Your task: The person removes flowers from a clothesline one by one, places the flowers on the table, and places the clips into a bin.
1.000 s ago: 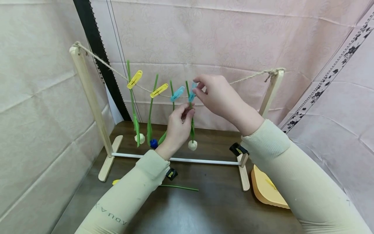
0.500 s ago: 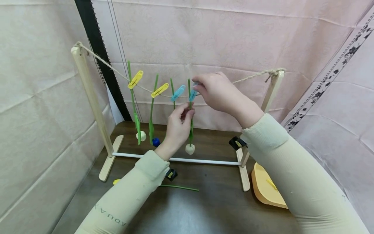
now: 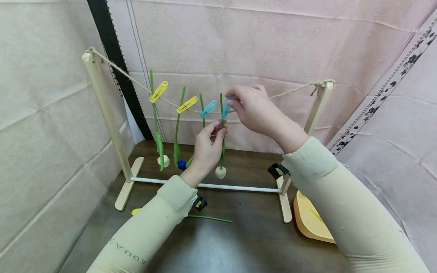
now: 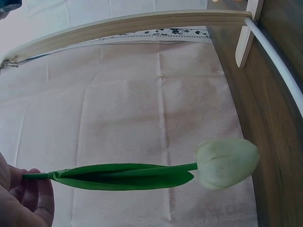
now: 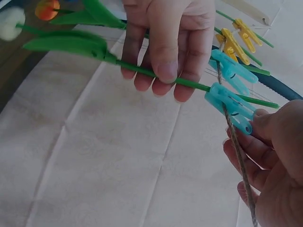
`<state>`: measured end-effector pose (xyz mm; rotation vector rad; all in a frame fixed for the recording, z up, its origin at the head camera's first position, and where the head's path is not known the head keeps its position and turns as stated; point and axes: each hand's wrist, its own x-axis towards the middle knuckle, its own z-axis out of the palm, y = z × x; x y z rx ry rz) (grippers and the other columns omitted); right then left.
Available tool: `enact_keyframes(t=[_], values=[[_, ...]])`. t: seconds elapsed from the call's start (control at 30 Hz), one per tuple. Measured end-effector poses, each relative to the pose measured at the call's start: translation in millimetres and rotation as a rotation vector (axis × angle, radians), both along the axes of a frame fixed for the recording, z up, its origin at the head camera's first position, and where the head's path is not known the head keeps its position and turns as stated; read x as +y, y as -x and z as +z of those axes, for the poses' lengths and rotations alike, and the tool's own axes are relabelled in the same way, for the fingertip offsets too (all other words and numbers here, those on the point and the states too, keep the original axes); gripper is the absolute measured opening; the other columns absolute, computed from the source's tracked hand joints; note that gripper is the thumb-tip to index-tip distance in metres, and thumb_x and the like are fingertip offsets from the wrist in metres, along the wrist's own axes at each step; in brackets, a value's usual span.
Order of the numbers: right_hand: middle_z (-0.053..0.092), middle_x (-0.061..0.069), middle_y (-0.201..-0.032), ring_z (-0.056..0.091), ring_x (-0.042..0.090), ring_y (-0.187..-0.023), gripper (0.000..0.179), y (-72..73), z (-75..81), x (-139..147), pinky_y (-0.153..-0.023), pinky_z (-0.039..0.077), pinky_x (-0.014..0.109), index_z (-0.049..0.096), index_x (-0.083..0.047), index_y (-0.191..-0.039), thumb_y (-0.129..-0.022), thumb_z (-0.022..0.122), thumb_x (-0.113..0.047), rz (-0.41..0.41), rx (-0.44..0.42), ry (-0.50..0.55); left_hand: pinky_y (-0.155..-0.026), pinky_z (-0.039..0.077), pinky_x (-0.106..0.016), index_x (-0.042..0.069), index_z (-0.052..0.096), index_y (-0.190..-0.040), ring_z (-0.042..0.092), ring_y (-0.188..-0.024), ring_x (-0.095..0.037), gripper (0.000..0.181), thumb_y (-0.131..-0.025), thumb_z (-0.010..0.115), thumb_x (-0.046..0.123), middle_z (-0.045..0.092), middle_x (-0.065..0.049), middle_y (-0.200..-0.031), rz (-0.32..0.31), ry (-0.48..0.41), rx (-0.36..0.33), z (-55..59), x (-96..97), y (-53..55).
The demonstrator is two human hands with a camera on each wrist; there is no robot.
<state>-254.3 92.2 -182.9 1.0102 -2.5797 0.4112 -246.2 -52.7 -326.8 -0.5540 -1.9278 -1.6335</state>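
Dark brown table [image 3: 252, 242], glare near the front. Creased pink cloth [image 3: 307, 45] behind; pale cloth [image 3: 47, 98] on the left. Black strip [image 3: 110, 38] slants down back-left to the table; floral border [image 3: 392, 85] slants down back-right.

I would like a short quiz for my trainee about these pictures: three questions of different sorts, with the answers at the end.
1. True or false: the left hand pinches the slim green stem of a white tulip.
2. How many yellow and light-blue plastic clothespins are on the twisted beige rope?
A) two
B) four
C) six
3. Complete: the light-blue plastic clothespin on that same stem is gripped by the ____ hand.

Key:
1. True.
2. B: two yellow, two light-blue.
3. right (the right hand shows at it in the head view).
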Motion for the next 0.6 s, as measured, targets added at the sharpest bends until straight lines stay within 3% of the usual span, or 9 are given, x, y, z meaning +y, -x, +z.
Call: enact_keyframes(t=[0.2,0.33,0.6], values=[[0.062,0.008,-0.102,0.058,0.020,-0.088,0.015,-3.6,-0.1,0.2,-0.080,0.048,0.036,0.059,-0.002,-0.111,-0.099,0.055,-0.010,0.034,-0.063,0.064,-0.078,0.054,-0.028,0.003,0.065,-0.113,0.065,-0.091,-0.018,0.018,-0.099,0.055,0.006,0.067,-0.005,-0.101,0.004,0.011,-0.003,-0.6,0.0,0.1],[0.062,0.008,-0.101,0.058,0.020,-0.090,0.013,-5.2,-0.4,0.3,-0.082,0.047,0.036,0.059,-0.003,-0.108,-0.098,0.056,-0.010,0.036,-0.054,0.080,-0.077,0.054,-0.030,0.004,0.065,-0.110,0.065,-0.091,-0.023,0.016,-0.099,0.055,0.007,0.066,-0.005,-0.099,-0.003,0.015,-0.003,-1.9,-1.1,-0.4],[0.063,0.009,-0.102,0.060,0.022,-0.096,0.019,-8.9,-0.7,2.0,-0.086,0.047,0.037,0.059,-0.001,-0.113,-0.099,0.056,-0.014,0.063,0.040,0.144,-0.076,0.054,-0.030,0.006,0.064,-0.110,0.063,-0.088,-0.013,0.015,-0.099,0.055,0.010,0.066,-0.003,-0.099,-0.004,0.050,-0.017,-8.1,-4.5,-2.0]])
